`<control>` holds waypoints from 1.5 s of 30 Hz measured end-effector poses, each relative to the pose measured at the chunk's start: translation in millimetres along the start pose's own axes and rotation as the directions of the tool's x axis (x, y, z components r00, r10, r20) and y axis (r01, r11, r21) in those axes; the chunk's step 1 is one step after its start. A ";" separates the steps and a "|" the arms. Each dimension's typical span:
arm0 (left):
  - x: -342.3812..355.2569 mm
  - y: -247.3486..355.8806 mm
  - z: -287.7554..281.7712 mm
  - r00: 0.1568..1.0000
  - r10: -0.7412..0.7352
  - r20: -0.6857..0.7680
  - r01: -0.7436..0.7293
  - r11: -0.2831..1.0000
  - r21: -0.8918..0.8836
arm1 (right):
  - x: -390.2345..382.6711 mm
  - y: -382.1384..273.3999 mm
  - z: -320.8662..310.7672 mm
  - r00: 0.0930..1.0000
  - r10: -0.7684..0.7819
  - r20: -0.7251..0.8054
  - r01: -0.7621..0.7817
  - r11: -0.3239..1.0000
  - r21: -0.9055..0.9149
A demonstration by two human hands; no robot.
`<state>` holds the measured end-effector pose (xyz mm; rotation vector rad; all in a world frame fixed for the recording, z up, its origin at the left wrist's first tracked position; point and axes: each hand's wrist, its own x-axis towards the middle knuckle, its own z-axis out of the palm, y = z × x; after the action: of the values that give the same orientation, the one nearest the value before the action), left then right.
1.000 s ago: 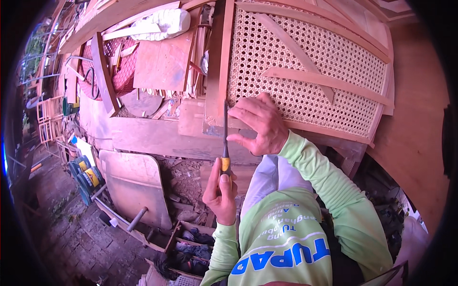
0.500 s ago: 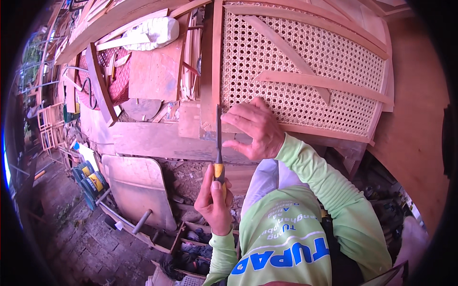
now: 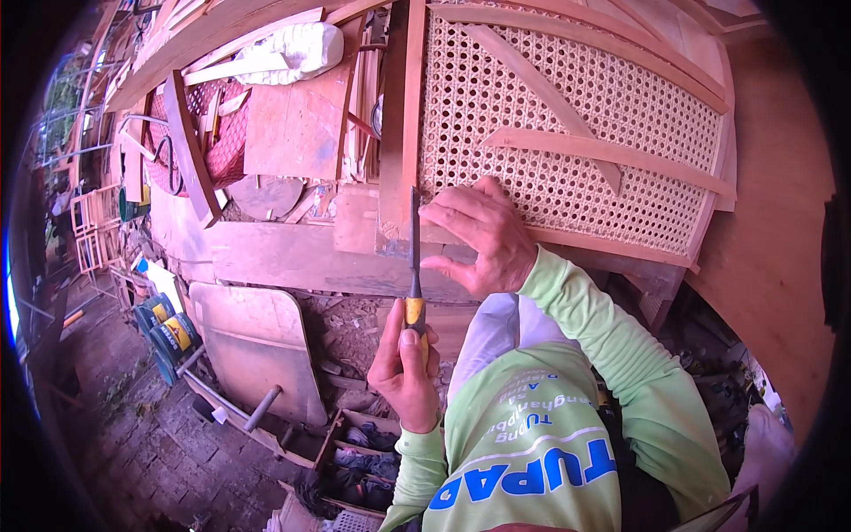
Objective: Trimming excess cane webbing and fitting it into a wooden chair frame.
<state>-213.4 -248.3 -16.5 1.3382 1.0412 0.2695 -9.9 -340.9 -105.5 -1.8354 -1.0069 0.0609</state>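
- Left hand (image 3: 406, 368), lower centre: we grip the yellow-handled chisel (image 3: 414, 266), blade aimed up at the frame joint.
- Right hand (image 3: 479, 235), centre: fingers spread flat, steadying the cane-panel frame (image 3: 567, 124), grasping nothing.

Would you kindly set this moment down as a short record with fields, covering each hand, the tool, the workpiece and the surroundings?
left hand: left hand gripping the yellow handle of the long dark-bladed chisel
right hand: right hand with fingers spread, pressed on the woven cane panel in a wooden frame
tool tip: at the frame's lower left corner, beside the right fingers
bench: cluttered wooden workbench bearing boards and offcuts
clutter: white bundle, red woven basket
floor: two blue and yellow canisters, leaning wooden board
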 end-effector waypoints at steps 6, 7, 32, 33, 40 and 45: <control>8.4 0.4 -0.1 0.999 0.011 0.039 -0.011 1.000 -0.004 | 1.4 0.1 0.2 1.000 -0.007 -0.001 0.007 0.999 -0.031; 10.0 0.0 -3.0 0.999 0.017 0.037 -0.016 1.000 -0.013 | 1.3 -0.7 0.2 0.999 -0.031 -0.039 0.030 0.999 -0.025; 23.9 -50.0 -20.4 0.966 0.223 0.130 -0.232 0.971 0.058 | 1.8 4.4 9.1 0.994 -0.072 -0.085 0.064 0.994 -0.091; 20.3 -47.9 -21.0 0.965 0.226 0.130 -0.238 0.968 0.082 | -2.4 0.8 9.2 0.995 -0.061 -0.081 0.054 0.994 -0.090; 30.6 -42.6 -18.5 0.963 0.211 0.168 -0.221 0.974 0.048 | -2.2 4.3 12.1 0.992 -0.067 -0.106 0.062 0.997 -0.049; 24.4 -47.4 -14.9 0.967 0.212 0.144 -0.222 0.973 0.055 | -0.4 2.4 9.6 0.992 -0.069 -0.102 0.064 0.997 -0.047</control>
<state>-229.3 -234.6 -67.7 1.5159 0.7951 0.3020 -13.1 -334.5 -112.4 -1.8237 -1.0024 -0.0963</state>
